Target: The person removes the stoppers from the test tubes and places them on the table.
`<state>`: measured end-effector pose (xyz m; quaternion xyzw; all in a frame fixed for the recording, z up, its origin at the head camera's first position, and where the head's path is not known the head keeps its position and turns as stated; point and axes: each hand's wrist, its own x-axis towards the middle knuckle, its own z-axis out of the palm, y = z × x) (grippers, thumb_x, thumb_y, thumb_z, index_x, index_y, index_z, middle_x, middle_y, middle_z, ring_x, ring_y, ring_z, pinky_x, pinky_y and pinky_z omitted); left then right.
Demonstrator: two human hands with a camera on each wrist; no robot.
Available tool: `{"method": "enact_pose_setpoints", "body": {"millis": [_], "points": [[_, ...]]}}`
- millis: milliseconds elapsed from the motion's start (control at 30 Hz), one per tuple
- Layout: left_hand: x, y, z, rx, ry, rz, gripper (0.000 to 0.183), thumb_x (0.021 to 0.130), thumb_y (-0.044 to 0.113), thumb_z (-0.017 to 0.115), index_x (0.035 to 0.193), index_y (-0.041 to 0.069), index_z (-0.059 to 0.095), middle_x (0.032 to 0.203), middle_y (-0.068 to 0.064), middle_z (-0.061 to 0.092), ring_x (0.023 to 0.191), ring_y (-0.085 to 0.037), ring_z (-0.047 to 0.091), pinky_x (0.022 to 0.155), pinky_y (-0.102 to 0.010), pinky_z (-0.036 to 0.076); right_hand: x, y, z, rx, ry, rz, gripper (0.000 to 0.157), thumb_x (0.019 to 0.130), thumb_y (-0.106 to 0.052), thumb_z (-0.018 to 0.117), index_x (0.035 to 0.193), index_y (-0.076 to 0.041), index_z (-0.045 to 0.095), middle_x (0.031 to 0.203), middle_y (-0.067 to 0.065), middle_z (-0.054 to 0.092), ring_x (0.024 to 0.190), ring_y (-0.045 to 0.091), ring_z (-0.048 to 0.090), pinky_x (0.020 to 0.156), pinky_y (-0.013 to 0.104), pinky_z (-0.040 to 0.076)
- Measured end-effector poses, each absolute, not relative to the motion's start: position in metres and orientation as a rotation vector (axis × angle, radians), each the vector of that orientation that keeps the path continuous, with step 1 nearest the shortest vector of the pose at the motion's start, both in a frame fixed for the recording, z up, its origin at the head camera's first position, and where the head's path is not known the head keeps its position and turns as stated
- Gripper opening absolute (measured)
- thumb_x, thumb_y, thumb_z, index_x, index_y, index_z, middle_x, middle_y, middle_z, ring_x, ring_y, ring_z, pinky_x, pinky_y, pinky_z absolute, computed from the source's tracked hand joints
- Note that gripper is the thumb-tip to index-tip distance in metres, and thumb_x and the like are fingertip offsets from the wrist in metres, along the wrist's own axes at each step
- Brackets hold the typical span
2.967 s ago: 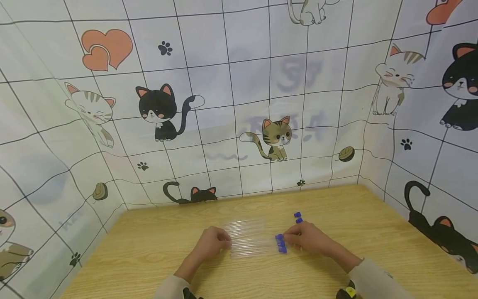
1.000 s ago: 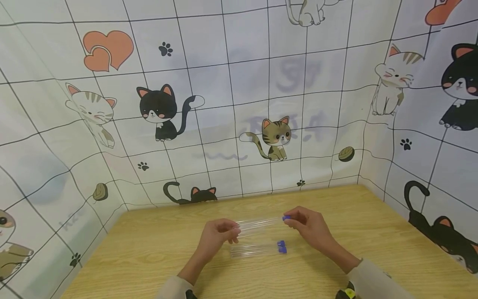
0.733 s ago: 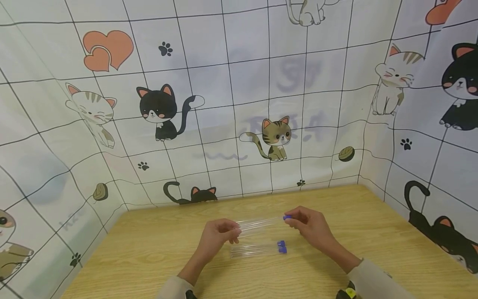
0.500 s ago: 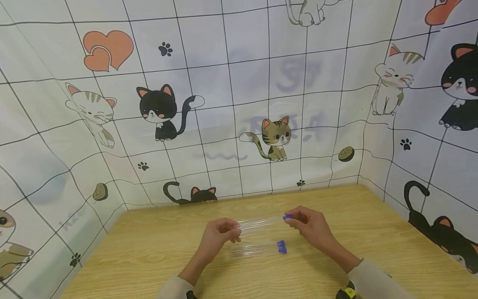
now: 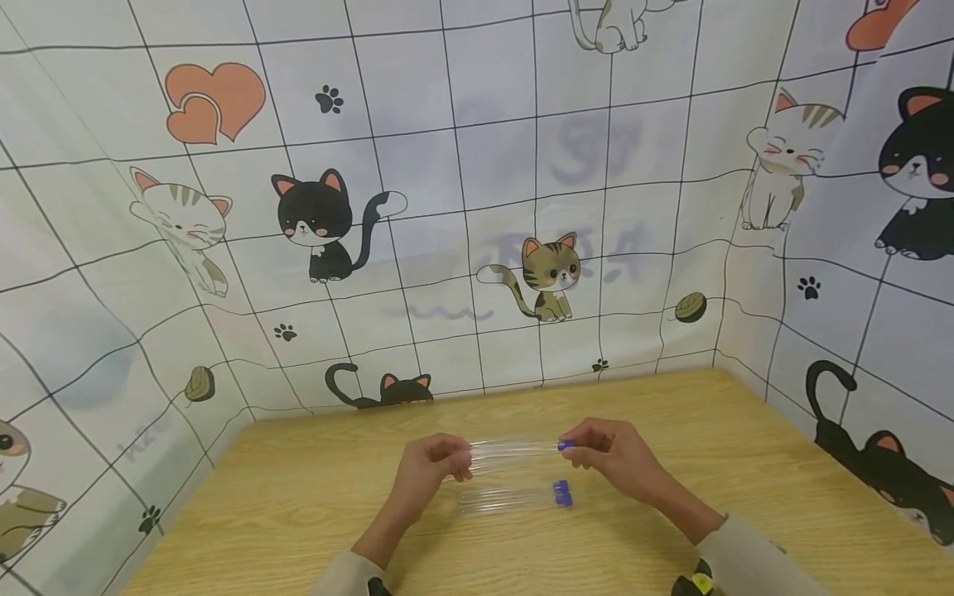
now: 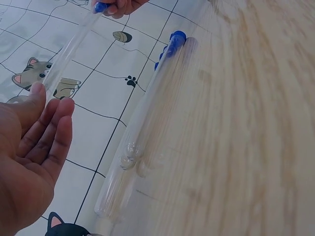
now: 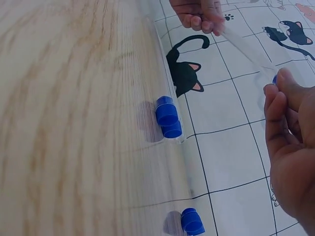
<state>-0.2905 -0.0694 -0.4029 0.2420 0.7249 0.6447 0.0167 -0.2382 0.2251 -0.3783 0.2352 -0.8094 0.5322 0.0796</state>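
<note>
Raised over the table is a clear plastic test tube (image 6: 69,54), stretched between both hands. My left hand (image 5: 423,468) pinches its left end between thumb and fingertips. At the other end, my right hand (image 5: 622,455) pinches a small blue cap (image 5: 566,445) at the tube's mouth; fingertips hide part of the cap. Nearer to me on the table lie clear tubes (image 5: 507,500) side by side, with blue caps (image 5: 562,493) on their right ends. A separate blue cap (image 7: 192,221) shows at the bottom of the right wrist view.
The wood-grain table (image 5: 313,497) lies under both hands. A white cloth (image 5: 447,207) with a grid and cartoon cats hangs behind it and along both sides. More clear tubes (image 5: 499,463) overlap the raised one in the head view.
Three seconds ago both hands were lower, by the row of tubes; since then a tube and a cap have been lifted. In the last half second the cap has moved left and slightly down.
</note>
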Motion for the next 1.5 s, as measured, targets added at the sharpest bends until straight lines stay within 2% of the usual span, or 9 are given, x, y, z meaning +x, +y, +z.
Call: {"method": "enact_pose_setpoints", "body": {"millis": [167, 433, 667, 733, 967, 1100, 1200, 1333, 1500], "points": [[-0.288, -0.070, -0.401, 0.756, 2.238, 1.984, 0.015, 0.084, 0.012, 0.062, 0.094, 0.001, 0.063, 0.081, -0.024, 0.062, 0.072, -0.035, 0.060, 0.070, -0.046, 0.047, -0.238, 0.226, -0.379, 0.722, -2.417, 1.579, 0.015, 0.086, -0.018, 0.060, 0.096, -0.008, 0.063, 0.083, 0.011, 0.061, 0.068, 0.018, 0.056, 0.059, 0.032, 0.048], [-0.288, -0.068, -0.401, 0.760, 2.268, 1.941, 0.015, 0.085, 0.013, 0.061, 0.095, 0.003, 0.064, 0.077, -0.010, 0.063, 0.070, -0.032, 0.059, 0.067, -0.037, 0.049, -0.255, 0.232, -0.401, 0.651, -2.401, 1.553, 0.015, 0.084, -0.025, 0.061, 0.093, -0.012, 0.063, 0.087, 0.001, 0.062, 0.073, 0.022, 0.059, 0.063, 0.035, 0.049], [-0.286, -0.068, -0.399, 0.775, 2.269, 1.932, 0.014, 0.085, 0.014, 0.060, 0.094, 0.003, 0.064, 0.085, -0.027, 0.059, 0.071, -0.035, 0.058, 0.069, -0.039, 0.048, -0.261, 0.235, -0.409, 0.636, -2.382, 1.554, 0.014, 0.083, -0.030, 0.062, 0.090, -0.018, 0.063, 0.090, 0.000, 0.062, 0.078, 0.023, 0.060, 0.067, 0.039, 0.049], [-0.286, -0.068, -0.398, 0.770, 2.275, 1.925, 0.014, 0.085, 0.014, 0.060, 0.093, 0.004, 0.064, 0.085, -0.027, 0.059, 0.071, -0.036, 0.057, 0.069, -0.039, 0.048, -0.260, 0.235, -0.407, 0.633, -2.386, 1.552, 0.014, 0.083, -0.030, 0.062, 0.090, -0.018, 0.063, 0.090, 0.000, 0.062, 0.079, 0.021, 0.061, 0.068, 0.039, 0.049], [-0.285, -0.068, -0.398, 0.777, 2.265, 1.931, 0.013, 0.085, 0.014, 0.061, 0.092, 0.003, 0.063, 0.083, -0.022, 0.061, 0.073, -0.037, 0.058, 0.067, -0.039, 0.048, -0.248, 0.228, -0.391, 0.660, -2.404, 1.519, 0.011, 0.085, -0.021, 0.061, 0.091, -0.011, 0.061, 0.086, 0.003, 0.061, 0.073, 0.016, 0.059, 0.064, 0.033, 0.049], [-0.292, -0.069, -0.406, 0.781, 2.278, 1.922, 0.013, 0.084, 0.015, 0.062, 0.092, 0.005, 0.063, 0.082, -0.018, 0.061, 0.070, -0.031, 0.057, 0.066, -0.037, 0.048, -0.242, 0.226, -0.381, 0.707, -2.419, 1.496, 0.009, 0.086, -0.016, 0.059, 0.092, -0.008, 0.060, 0.079, 0.005, 0.059, 0.066, 0.015, 0.055, 0.057, 0.029, 0.047], [-0.299, -0.070, -0.414, 0.758, 2.325, 1.897, 0.013, 0.084, 0.019, 0.062, 0.090, 0.008, 0.063, 0.080, -0.013, 0.061, 0.067, -0.025, 0.056, 0.066, -0.040, 0.048, -0.241, 0.225, -0.378, 0.736, -2.440, 1.495, 0.009, 0.087, -0.015, 0.059, 0.092, -0.008, 0.059, 0.077, 0.005, 0.058, 0.065, 0.014, 0.054, 0.056, 0.029, 0.047], [-0.302, -0.070, -0.419, 0.747, 2.357, 1.885, 0.016, 0.083, 0.025, 0.063, 0.089, 0.010, 0.063, 0.077, -0.009, 0.060, 0.065, -0.020, 0.055, 0.066, -0.046, 0.046, -0.242, 0.226, -0.379, 0.776, -2.446, 1.510, 0.009, 0.086, -0.014, 0.059, 0.091, -0.007, 0.059, 0.076, 0.006, 0.057, 0.064, 0.018, 0.054, 0.056, 0.029, 0.047], [-0.298, -0.070, -0.415, 0.738, 2.327, 1.901, 0.015, 0.083, 0.021, 0.063, 0.089, 0.007, 0.063, 0.076, -0.010, 0.059, 0.064, -0.022, 0.054, 0.064, -0.043, 0.047, -0.244, 0.229, -0.382, 0.811, -2.446, 1.542, 0.009, 0.086, -0.014, 0.058, 0.088, -0.005, 0.059, 0.082, 0.006, 0.059, 0.070, 0.023, 0.056, 0.059, 0.030, 0.047]]}}
